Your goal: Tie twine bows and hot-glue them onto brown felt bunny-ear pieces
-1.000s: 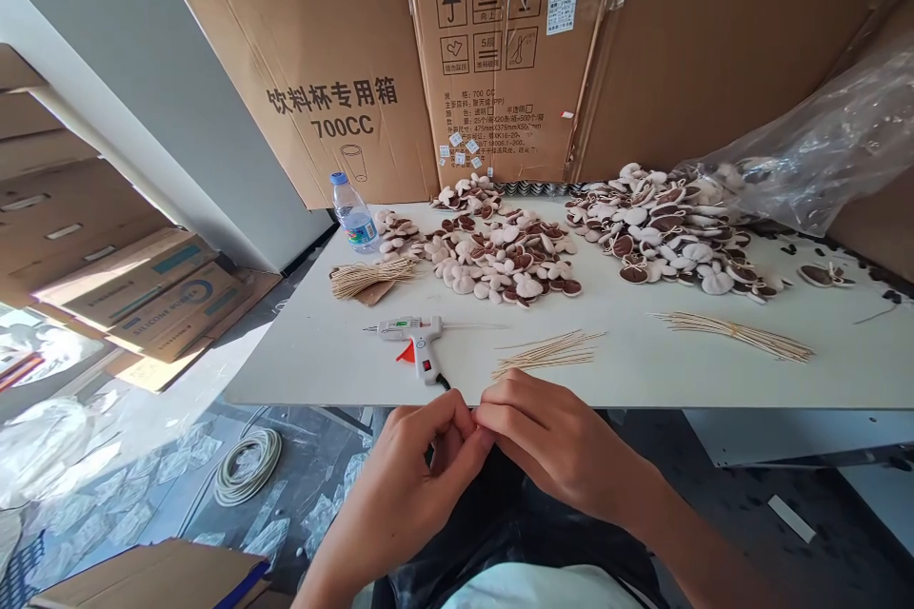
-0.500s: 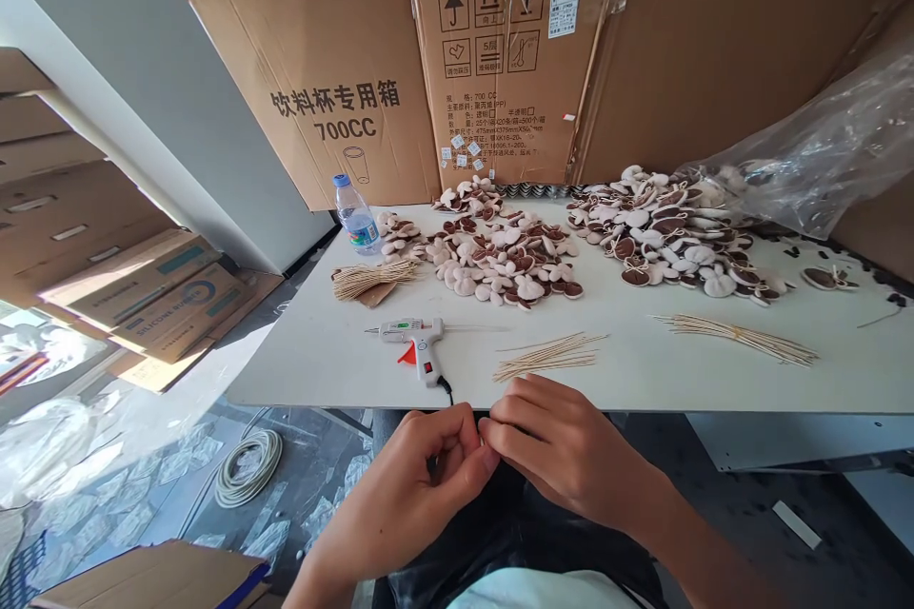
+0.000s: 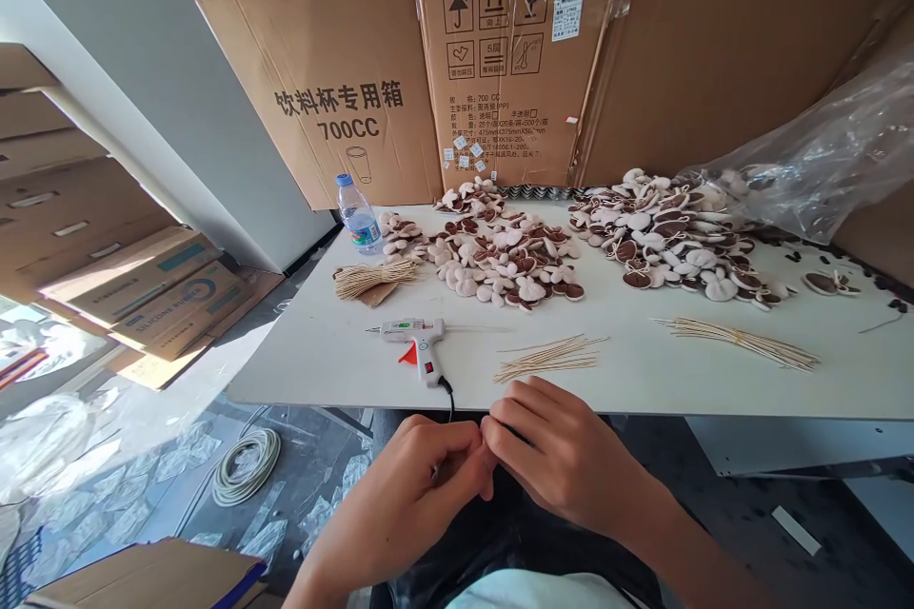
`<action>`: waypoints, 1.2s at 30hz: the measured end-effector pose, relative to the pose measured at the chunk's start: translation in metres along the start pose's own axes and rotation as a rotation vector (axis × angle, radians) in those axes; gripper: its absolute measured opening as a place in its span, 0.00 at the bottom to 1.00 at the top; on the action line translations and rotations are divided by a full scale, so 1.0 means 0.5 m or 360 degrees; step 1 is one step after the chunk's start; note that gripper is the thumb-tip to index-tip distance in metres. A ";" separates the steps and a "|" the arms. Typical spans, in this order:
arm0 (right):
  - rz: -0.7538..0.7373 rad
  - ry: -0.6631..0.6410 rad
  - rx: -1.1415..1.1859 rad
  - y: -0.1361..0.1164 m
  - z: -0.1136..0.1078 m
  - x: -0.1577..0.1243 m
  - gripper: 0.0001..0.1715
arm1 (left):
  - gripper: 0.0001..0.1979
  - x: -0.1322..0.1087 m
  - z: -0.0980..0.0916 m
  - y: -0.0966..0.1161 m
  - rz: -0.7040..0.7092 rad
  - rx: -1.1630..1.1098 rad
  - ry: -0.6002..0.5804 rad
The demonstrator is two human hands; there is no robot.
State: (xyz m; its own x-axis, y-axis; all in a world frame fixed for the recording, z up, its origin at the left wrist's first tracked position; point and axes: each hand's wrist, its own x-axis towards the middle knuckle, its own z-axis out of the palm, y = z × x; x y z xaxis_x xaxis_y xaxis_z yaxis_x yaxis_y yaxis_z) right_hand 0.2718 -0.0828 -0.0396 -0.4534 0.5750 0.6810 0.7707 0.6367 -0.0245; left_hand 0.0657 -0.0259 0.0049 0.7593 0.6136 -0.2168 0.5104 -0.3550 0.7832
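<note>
My left hand and my right hand meet fingertip to fingertip just below the table's front edge, above my lap. Both are closed in a pinch; whatever lies between the fingers is hidden. Beyond them on the white table lie loose thin sticks. A white hot glue gun with a red trigger rests to their left, a glue stick out of its back. Farther back are heaps of brown and cream plush pieces, with another pile to the right.
A tied bundle of sticks lies at the right, another bundle at the left near a water bottle. Cardboard stands behind the table. Clear plastic hangs at the right. A coiled cable lies on the floor.
My left fingers have curled in slightly against the right fingertips. Both hands stay at nearly the same spot, and the things on the table have not moved.
</note>
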 end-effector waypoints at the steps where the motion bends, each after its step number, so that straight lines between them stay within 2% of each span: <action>1: 0.0026 -0.0029 0.0021 0.000 0.002 -0.001 0.17 | 0.19 0.001 0.001 -0.002 0.0000 -0.0015 0.0013; 4: 0.0077 -0.0111 0.0103 -0.004 0.006 -0.005 0.19 | 0.22 0.001 0.001 -0.012 0.0043 -0.0149 -0.0017; 9: 0.0077 -0.0165 0.0374 -0.018 -0.011 -0.003 0.24 | 0.28 -0.002 -0.005 -0.033 0.0251 -0.0480 -0.0171; 15: 0.0172 -0.0260 0.1344 -0.021 -0.035 0.002 0.27 | 0.36 0.000 0.024 -0.041 0.0456 -0.1017 -0.0394; 19: 0.0217 -0.0134 0.1815 -0.020 -0.027 0.001 0.28 | 0.36 0.005 0.058 -0.035 0.0479 -0.1353 -0.0450; 21: 0.0247 -0.0073 0.1958 -0.022 -0.019 0.002 0.29 | 0.37 0.010 0.073 -0.026 0.0564 -0.1471 -0.0437; 23: 0.0252 -0.0016 0.2082 -0.024 -0.013 0.005 0.29 | 0.40 0.014 0.085 -0.014 0.0657 -0.1562 -0.0335; 25: 0.0245 0.0034 0.2191 -0.024 -0.011 0.008 0.30 | 0.43 0.016 0.093 -0.004 0.0594 -0.1623 -0.0204; 27: 0.0259 -0.0050 0.2224 -0.022 -0.015 0.012 0.30 | 0.44 0.015 0.094 -0.002 0.0471 -0.1578 -0.0225; 30: 0.0282 -0.0193 0.2078 -0.020 -0.024 0.015 0.30 | 0.44 0.006 0.078 -0.015 0.0341 -0.1336 -0.0285; 32: 0.0299 -0.0101 0.1921 -0.023 -0.027 0.014 0.29 | 0.44 -0.004 0.062 -0.026 0.0375 -0.1139 -0.0341; 34: 0.0392 0.0057 0.1810 -0.027 -0.027 0.011 0.27 | 0.41 -0.013 0.048 -0.029 0.0450 -0.0952 -0.0216; 36: 0.0534 0.0210 0.1801 -0.029 -0.026 0.005 0.23 | 0.39 -0.019 0.040 -0.025 0.0416 -0.0768 -0.0089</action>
State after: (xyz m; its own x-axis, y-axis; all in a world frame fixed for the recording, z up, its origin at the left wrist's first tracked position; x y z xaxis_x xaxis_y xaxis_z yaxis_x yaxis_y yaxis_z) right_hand 0.2655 -0.0970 -0.0280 -0.2037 0.7844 0.5858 -0.0215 0.5946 -0.8037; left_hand 0.0602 -0.0414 -0.0143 0.8630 0.5051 0.0006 0.0689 -0.1189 0.9905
